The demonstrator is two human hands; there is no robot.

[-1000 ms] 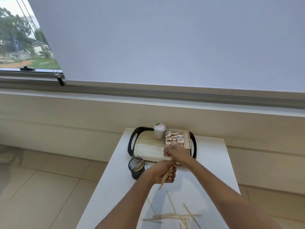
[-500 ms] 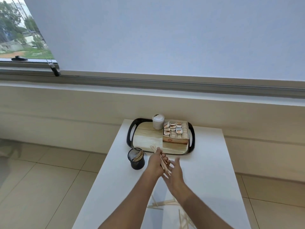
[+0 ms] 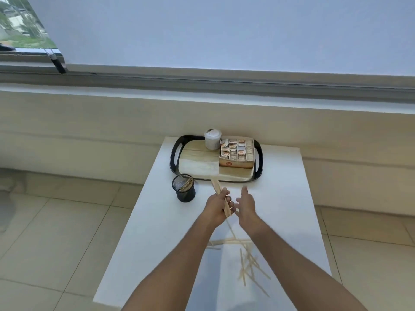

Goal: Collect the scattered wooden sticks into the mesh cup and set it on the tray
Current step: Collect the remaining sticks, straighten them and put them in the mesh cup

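White and narrow, the table (image 3: 170,232) stands on a pale tiled floor (image 3: 56,221) below a long window ledge (image 3: 134,86). At its 12 o'clock end a black-rimmed tray (image 3: 175,158) with a wooden base carries a white lidded cup (image 3: 212,139) and a cardboard box of small packets (image 3: 237,152). The black mesh cup (image 3: 184,188) stands on the table just off the tray's 7 o'clock corner, with several sticks already inside. The left hand (image 3: 217,204) is closed round a bundle of wooden sticks (image 3: 221,196), whose tips point toward 11 o'clock. The right hand (image 3: 246,204) hovers just beside it at 3 o'clock, fingers spread and holding nothing. More loose sticks (image 3: 246,261) lie crisscrossed on the table toward 6 o'clock, between the forearms.
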